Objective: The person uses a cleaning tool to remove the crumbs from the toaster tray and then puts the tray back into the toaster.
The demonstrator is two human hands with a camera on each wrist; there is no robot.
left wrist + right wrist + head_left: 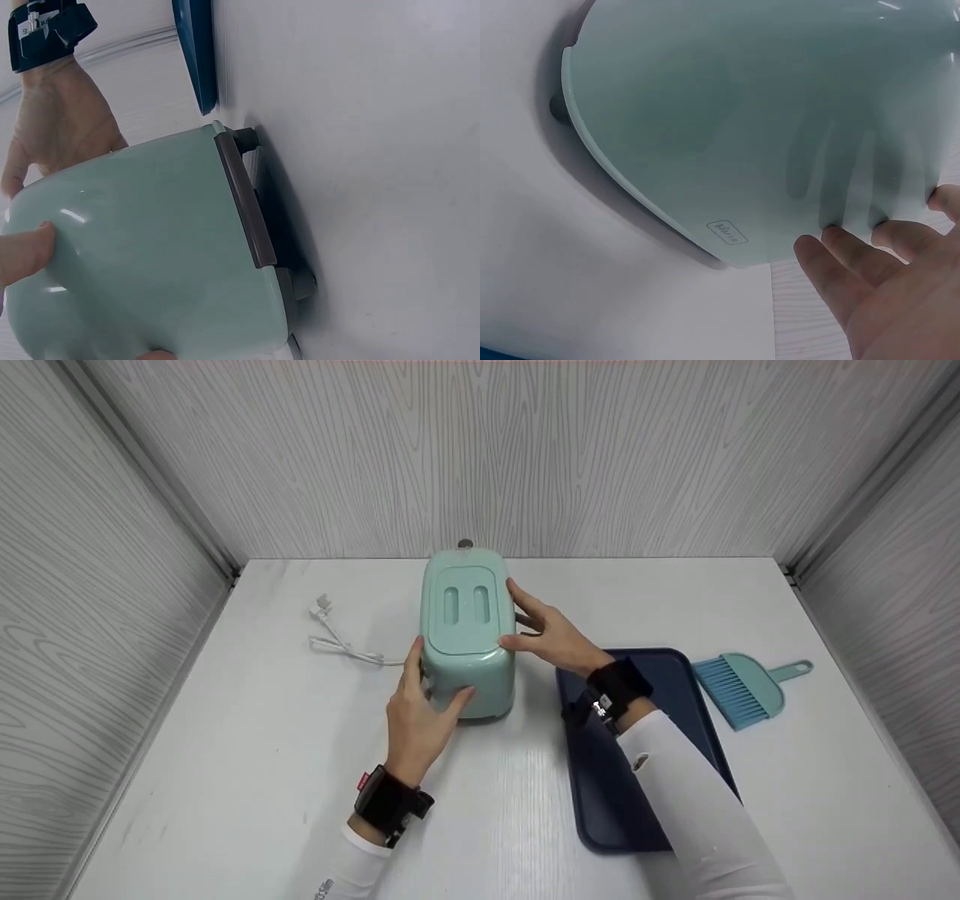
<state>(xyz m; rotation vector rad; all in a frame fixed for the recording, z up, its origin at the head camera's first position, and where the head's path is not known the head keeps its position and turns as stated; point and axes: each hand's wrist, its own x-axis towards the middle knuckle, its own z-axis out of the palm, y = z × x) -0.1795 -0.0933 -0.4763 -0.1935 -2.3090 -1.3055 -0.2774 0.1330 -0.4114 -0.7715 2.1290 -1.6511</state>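
Observation:
A mint-green toaster [469, 682] with a lid on top stands near the back middle of the table. My left hand [420, 724] holds its near left corner, thumb on the near end and fingers along the left side. From the right, my right hand [553, 639] grips it with the thumb at the top edge and the spread fingers against the side. A dark strip [245, 199] and short feet show along the toaster's bottom in the left wrist view. Whether all the feet touch the table cannot be told.
A white power cord with its plug [321, 611] lies left of the toaster. On the right is a dark blue tray [600, 810], partly under my right forearm. Beside it lies a teal hand brush [750, 682]. Wood-grain panels [480, 457] wall the table in.

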